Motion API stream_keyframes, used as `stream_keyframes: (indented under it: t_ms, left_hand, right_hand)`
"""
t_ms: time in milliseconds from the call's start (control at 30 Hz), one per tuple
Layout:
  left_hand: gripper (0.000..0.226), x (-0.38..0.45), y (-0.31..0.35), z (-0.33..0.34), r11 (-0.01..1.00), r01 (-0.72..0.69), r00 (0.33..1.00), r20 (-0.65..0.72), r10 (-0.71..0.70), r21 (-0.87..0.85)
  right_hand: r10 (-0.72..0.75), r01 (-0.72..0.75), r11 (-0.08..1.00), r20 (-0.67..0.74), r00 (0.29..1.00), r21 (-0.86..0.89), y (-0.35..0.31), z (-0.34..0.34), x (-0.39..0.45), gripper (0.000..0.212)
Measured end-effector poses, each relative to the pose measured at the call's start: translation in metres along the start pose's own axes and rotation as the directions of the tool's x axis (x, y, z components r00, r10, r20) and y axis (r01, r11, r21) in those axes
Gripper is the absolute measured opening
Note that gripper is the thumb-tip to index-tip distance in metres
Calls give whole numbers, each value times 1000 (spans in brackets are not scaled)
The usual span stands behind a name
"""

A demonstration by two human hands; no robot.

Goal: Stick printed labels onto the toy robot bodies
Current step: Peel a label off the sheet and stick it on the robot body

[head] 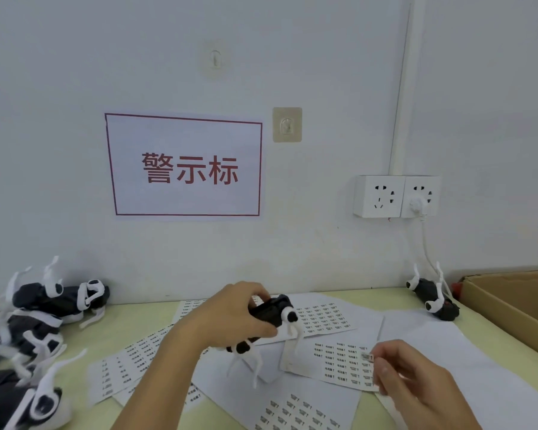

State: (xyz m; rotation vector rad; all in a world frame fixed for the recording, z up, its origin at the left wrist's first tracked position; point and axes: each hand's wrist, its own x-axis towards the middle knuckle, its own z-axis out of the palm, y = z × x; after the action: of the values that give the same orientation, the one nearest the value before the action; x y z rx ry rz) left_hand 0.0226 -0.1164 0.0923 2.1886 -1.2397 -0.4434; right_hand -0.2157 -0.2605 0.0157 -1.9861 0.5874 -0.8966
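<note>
Frame centre: left hand [230, 315] clamps a toy robot [271, 311] above label sheets [323, 315]; lower right, right hand [416, 383] pinches one label [367, 357]. Cardboard box [510, 302] borders the desk [416, 299] at right. Wall sign [185, 166] reads "警示标".

The left forearm comes in from the bottom edge and goes up and to the right, bare to the wrist. The left hand [236, 311] is held above the desk, with the back of the hand toward the camera. Its fingers are curled over the top of a toy robot [269, 315] and the thumb presses from below, so the hand grips it. The right hand [407, 377] is lower and nearer, at the bottom right. Its palm side is turned to the left, the fingers are bent, and the thumb and first finger pinch a small label [367, 357]. The two hands are apart.
</note>
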Motion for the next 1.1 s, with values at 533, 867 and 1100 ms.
stream_keyframes:
  t_ms: [533,867,1100]
  left_hand:
    - [43,-1,22,-7,720,-190,982,-120,148,-668]
    - [65,-1,32,-7,695,-255,961,-94,261,-673]
    - [59,-5,40,-7,647,-237,962,-84,259,-725]
  right_hand:
    - [-362,414,889,249,898,-198,-127,-7,91,9]
    - [-431,476,806,203,879,-351,-123,2,95,22]
    - [-494,528,762,191,848,-374,-130,4,88,36]
